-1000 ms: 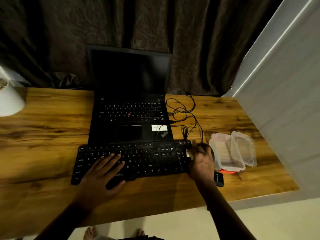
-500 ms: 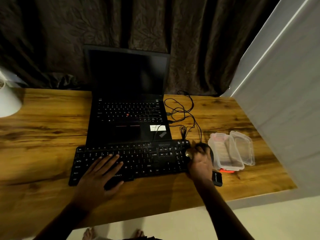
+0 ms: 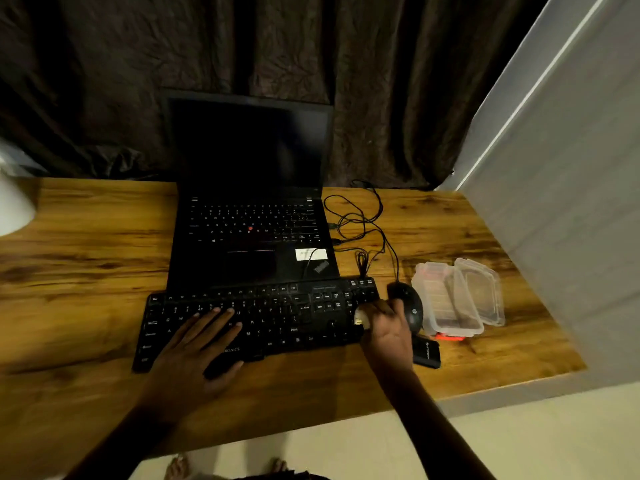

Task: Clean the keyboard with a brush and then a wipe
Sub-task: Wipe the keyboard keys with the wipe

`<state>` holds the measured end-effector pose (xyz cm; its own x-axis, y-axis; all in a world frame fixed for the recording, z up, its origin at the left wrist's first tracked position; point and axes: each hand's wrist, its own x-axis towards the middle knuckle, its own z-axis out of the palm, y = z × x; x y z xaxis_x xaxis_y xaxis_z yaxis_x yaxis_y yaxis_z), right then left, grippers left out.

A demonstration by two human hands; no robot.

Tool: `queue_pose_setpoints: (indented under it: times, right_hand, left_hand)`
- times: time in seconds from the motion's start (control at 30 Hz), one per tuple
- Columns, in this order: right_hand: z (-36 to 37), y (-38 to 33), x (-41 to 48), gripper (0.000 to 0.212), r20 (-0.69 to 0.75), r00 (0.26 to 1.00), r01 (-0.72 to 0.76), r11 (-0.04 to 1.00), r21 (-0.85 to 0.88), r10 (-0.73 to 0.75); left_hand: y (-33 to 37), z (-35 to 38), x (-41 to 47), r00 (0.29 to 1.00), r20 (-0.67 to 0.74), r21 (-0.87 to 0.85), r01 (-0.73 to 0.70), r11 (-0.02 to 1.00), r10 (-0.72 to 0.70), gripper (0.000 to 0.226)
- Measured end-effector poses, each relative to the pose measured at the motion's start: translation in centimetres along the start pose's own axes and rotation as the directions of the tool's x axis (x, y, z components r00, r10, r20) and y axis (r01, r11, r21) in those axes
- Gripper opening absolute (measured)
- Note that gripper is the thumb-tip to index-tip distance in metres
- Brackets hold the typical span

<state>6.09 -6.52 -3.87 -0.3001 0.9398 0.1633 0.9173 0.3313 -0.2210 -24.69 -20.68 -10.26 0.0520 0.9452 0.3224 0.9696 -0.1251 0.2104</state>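
one keyboard (image 3: 263, 317), one laptop (image 3: 252, 216), one mouse (image 3: 408, 306)

Matt black plastic keyboard (image 3: 263, 317), wood-grain desk (image 3: 86, 258) (slight sheen), clear plastic container (image 3: 450, 299)

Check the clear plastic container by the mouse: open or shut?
Open. The clear plastic container sits with its lid swung off to its right, leaning beside it.

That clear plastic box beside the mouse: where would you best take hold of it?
Probably the clear plastic box by its two long side walls, coming from above. It sits flat with its open top up, its lid folded out to the right and the mouse close on the left, so a sideways approach looks crowded.
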Motion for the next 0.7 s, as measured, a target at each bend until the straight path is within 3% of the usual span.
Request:
queue_pose_setpoints:
  times: [0.07, 0.13, 0.27, 0.37, 0.53, 0.7]
  right_hand:
    - [0.2, -1.0, -0.2, 0.044, 0.033, 0.993, 0.109, 0.994, 0.015, -0.109]
    - [-0.1, -1.2, -0.3, 0.047, 0.048, 0.991, 0.126, 0.991, 0.051, -0.129]
    - [-0.8, 1.1, 0.2, 0.043, 0.021, 0.995, -0.100, 0.995, -0.009, 0.100]
    - [-0.5, 0.8, -0.2, 0.039, 0.009, 0.986, -0.167, 0.986, 0.020, 0.167]
    - [0.2, -1.3, -0.9, 0.048, 0.022, 0.995, 0.094, 0.995, 0.032, -0.094]
    - [-0.2, 1.4, -0.3, 0.045, -0.021, 0.981, -0.189, 0.980, 0.068, 0.191]
  left_hand:
    - [0.0, -0.1, -0.1, 1.000, 0.013, -0.006, 0.006, 1.000, -0.006, 0.065]
    - [0.0, -0.2, 0.0, 1.000, 0.027, 0.000, 0.011, 1.000, -0.011, 0.065]
    - [0.2, -0.3, 0.1, 0.999, 0.046, 0.010, 0.020, 1.000, -0.021, 0.066]
    - [0.2, -0.3, 0.1, 0.999, 0.039, 0.008, 0.026, 1.000, -0.026, 0.065]
    - [0.2, -0.3, 0.0, 1.000, 0.011, -0.002, 0.003, 1.000, -0.003, 0.065]
    - [0.3, -0.3, 0.1, 1.000, 0.006, 0.003, -0.006, 1.000, 0.006, 0.064]
